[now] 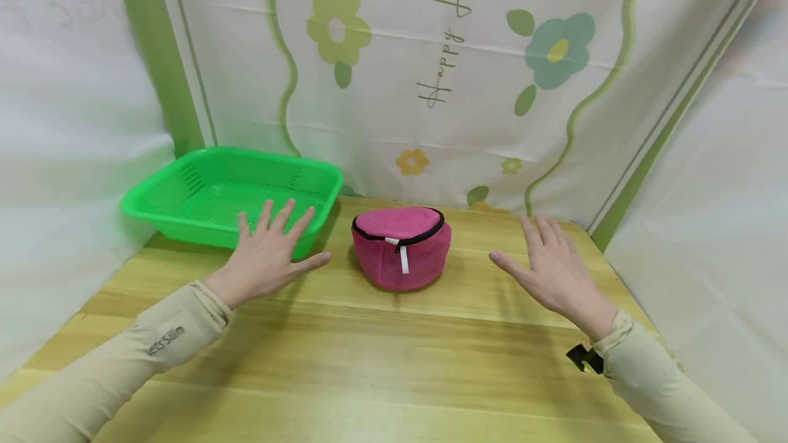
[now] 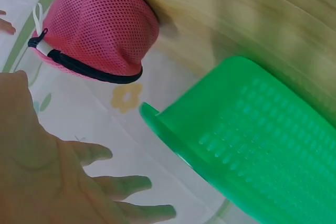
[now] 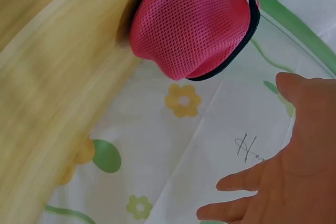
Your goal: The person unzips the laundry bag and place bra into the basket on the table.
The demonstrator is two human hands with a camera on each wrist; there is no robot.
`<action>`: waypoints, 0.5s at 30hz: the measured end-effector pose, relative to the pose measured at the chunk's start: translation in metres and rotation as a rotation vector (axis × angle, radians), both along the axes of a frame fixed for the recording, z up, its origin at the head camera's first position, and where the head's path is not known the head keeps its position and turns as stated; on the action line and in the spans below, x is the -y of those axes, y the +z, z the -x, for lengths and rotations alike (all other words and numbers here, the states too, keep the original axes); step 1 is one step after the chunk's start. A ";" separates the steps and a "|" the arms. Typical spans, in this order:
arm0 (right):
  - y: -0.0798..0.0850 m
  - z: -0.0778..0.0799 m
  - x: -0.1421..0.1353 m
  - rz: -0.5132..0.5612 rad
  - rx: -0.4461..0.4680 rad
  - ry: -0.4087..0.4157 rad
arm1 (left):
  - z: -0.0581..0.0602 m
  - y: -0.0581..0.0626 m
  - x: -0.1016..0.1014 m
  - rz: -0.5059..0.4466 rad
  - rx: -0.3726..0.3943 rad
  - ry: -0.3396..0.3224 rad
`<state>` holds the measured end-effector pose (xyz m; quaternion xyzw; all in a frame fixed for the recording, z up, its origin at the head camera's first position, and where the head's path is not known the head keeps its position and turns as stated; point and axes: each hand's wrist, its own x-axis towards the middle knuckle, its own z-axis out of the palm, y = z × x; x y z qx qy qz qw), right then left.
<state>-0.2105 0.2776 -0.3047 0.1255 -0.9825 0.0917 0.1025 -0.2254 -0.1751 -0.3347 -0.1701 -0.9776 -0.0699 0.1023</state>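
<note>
Head view — left hand point(image 1: 263, 258) spread near green basket point(image 1: 212, 200), right hand point(image 1: 557, 272) also spread, pink bag point(image 1: 425, 256) between.

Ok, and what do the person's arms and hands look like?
Both arms wear wrinkled, pale beige long sleeves. The left sleeve has dark lettering near its cuff, too small to read surely. At the right sleeve's cuff sits a small black item with a yellowish spot. Left grip and right grip show no gloves.
</note>
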 end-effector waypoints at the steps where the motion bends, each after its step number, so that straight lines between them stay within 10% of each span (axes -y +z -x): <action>1: 0.000 -0.001 0.003 0.000 -0.006 0.006 | 0.000 0.000 -0.001 -0.002 -0.011 -0.018; 15: -0.006 -0.003 0.047 0.016 -0.066 0.105 | -0.001 0.003 -0.030 -0.001 -0.137 -0.149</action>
